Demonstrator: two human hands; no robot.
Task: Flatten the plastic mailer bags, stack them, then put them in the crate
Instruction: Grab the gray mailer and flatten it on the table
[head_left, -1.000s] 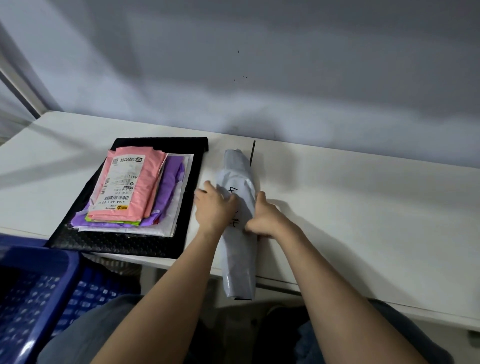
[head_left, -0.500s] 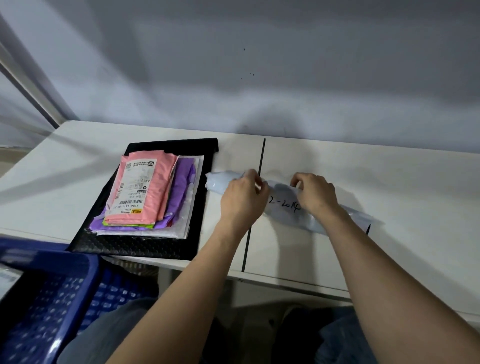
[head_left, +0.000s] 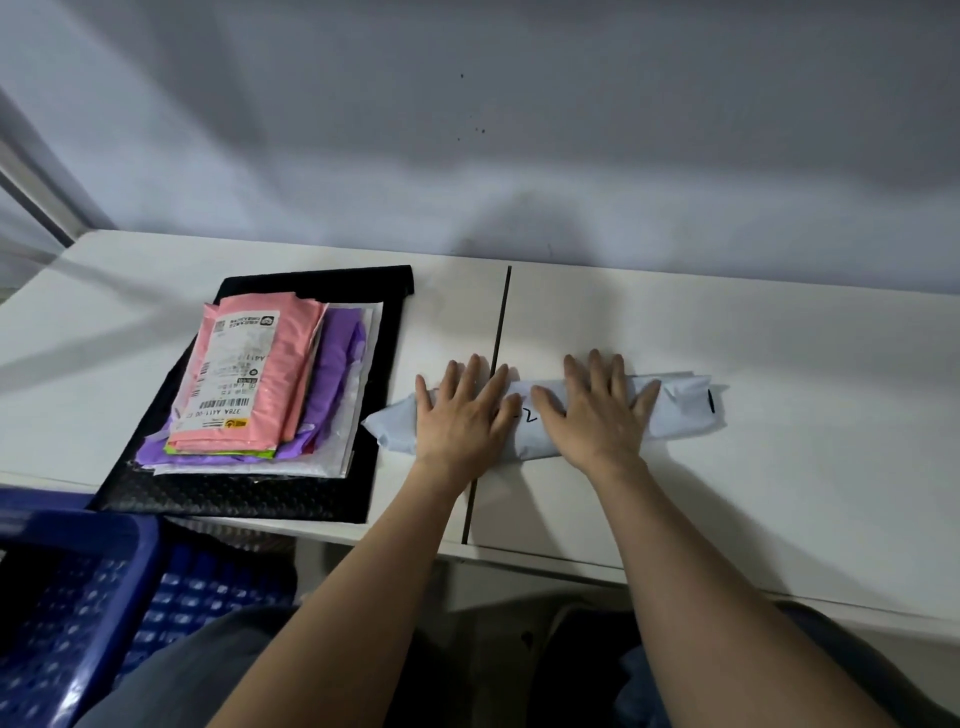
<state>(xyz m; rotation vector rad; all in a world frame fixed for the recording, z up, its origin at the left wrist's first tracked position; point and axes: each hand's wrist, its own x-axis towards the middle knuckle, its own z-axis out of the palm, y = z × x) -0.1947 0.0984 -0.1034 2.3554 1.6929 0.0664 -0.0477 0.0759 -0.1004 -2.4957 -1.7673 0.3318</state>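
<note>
Both palms down on a pale grey mailer bag (head_left: 675, 402), lying crosswise on the white table (head_left: 779, 467) over the dark seam (head_left: 498, 332) between its two tops. Left hand (head_left: 462, 415) and right hand (head_left: 597, 415) spread wide and flat, fingers splayed, gripping nothing, pressing side by side near the bag's middle. Bag not yet flat, by the look of its bulging, creased ends. Best handled, probably, by sweeping outward from the centre toward each end, pushing air out through the open edge rather than trapping it. Just to the left, a stack of flattened mailers (head_left: 249, 384): pink on top, purple, green and white beneath, all on a large black one. Blue crate (head_left: 104, 551) at lower left, below the table edge; apparently empty in the visible part, the rest out of frame.
</note>
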